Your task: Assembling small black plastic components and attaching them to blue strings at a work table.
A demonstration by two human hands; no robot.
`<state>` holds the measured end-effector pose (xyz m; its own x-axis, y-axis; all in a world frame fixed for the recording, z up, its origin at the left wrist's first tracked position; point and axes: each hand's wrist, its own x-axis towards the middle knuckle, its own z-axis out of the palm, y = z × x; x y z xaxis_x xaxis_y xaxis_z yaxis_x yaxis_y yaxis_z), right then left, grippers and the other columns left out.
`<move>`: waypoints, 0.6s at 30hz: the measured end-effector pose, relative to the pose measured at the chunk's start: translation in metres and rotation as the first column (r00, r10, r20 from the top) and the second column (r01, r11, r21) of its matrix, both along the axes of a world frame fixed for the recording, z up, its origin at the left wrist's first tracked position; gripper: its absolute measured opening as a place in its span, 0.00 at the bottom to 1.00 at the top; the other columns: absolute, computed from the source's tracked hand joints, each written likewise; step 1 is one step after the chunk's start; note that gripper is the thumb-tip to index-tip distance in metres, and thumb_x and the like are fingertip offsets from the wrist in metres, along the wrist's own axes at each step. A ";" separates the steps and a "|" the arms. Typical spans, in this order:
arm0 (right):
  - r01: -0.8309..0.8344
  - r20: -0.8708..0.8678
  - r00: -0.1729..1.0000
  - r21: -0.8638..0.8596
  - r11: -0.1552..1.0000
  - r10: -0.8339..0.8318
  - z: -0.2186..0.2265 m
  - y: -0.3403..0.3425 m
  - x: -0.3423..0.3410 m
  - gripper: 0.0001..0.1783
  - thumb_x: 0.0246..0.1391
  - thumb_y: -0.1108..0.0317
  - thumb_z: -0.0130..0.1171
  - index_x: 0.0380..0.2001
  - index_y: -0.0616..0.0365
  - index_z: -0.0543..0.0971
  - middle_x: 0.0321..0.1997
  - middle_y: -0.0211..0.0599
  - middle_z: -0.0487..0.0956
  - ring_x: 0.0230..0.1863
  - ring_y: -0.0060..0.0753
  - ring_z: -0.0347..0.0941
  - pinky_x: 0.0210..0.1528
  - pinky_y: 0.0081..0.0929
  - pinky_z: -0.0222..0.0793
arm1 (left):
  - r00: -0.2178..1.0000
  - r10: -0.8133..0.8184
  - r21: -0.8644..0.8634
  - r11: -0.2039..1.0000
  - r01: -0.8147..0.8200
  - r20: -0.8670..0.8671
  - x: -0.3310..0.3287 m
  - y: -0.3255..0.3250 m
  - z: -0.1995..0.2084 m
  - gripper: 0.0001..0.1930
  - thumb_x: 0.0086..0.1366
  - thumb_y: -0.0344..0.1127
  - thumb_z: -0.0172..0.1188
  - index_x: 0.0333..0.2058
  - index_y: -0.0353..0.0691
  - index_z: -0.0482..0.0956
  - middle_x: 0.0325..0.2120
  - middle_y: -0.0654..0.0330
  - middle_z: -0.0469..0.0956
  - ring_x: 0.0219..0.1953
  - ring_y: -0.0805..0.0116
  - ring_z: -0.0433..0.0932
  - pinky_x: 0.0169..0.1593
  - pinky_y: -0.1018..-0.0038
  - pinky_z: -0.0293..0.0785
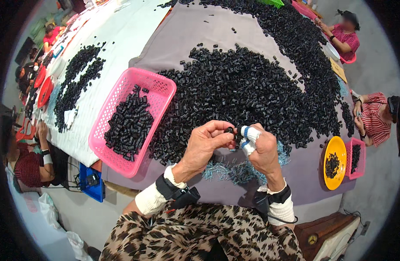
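Pinching one small black part (228, 130) between thumb and index finger: left hand (200, 143), fingers narrow, thumb pointing right. Part sits at the fingertips, just above the near side of the black heap (226, 82). Its visible outline is short and rounded; too small and half covered to read the long axis or which end faces where. Right hand (264, 145) is curled right beside it, fingertips bent in, white finger covers (252, 133) with blue stripes. Can't tell whether those fingers grip anything; the covers and knuckles block the view.

Counts: one part readable in the left pinch; two pink baskets, the large basket (158, 98) on the left and the small basket (361, 167) at far right, both with black pieces in; one yellow tray (337, 150) beside the small one, also with black pieces. Heap is too many to count. Large basket runs lengthwise from upper right to lower left, its right side against the heap.

Clear-blue small pieces (226, 171) lie scattered nearer the body, partly hidden by the right forearm. Two co-workers sit along the right edge, more people on the left.
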<state>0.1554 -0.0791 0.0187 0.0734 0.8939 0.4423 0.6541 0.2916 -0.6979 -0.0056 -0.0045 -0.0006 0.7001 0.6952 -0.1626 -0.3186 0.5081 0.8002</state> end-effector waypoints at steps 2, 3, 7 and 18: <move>0.007 0.061 0.998 0.061 0.998 -0.011 -0.001 -0.001 0.003 0.15 0.34 0.82 0.55 0.32 0.65 0.78 0.27 0.43 0.76 0.30 0.46 0.70 0.31 0.34 0.67 | 1.000 0.025 -0.003 1.000 -0.025 -0.008 0.007 -0.003 0.006 0.10 0.62 0.27 0.59 0.42 0.31 0.75 0.31 0.61 0.79 0.30 0.76 0.77 0.37 0.79 0.74; 0.010 0.062 0.998 0.067 0.998 -0.015 -0.001 -0.002 0.003 0.15 0.34 0.82 0.55 0.32 0.65 0.78 0.27 0.43 0.76 0.30 0.46 0.70 0.31 0.34 0.67 | 1.000 0.022 0.003 1.000 -0.022 -0.007 0.009 -0.002 0.005 0.10 0.62 0.27 0.59 0.42 0.31 0.75 0.31 0.61 0.79 0.30 0.76 0.77 0.37 0.79 0.74; 0.115 -0.029 0.993 0.022 0.993 -0.114 0.002 -0.004 0.001 0.16 0.32 0.83 0.53 0.32 0.65 0.78 0.29 0.43 0.77 0.31 0.47 0.71 0.35 0.35 0.68 | 0.999 0.029 0.041 0.999 -0.028 -0.024 0.014 -0.001 0.006 0.11 0.61 0.27 0.60 0.42 0.33 0.75 0.30 0.61 0.79 0.31 0.73 0.78 0.39 0.78 0.76; 0.015 0.260 0.965 0.077 0.997 -0.035 0.023 -0.009 0.010 0.15 0.31 0.82 0.57 0.30 0.66 0.77 0.30 0.42 0.77 0.33 0.48 0.71 0.37 0.36 0.68 | 1.000 0.013 0.098 0.995 -0.011 -0.024 0.017 -0.004 0.007 0.10 0.62 0.26 0.58 0.43 0.32 0.74 0.32 0.60 0.79 0.33 0.73 0.78 0.40 0.77 0.76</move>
<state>0.1657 -0.0882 0.0415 -0.0315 0.8573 0.5139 0.8183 0.3173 -0.4792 0.0116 -0.0085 0.0068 0.6884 0.7169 -0.1103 -0.3037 0.4230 0.8537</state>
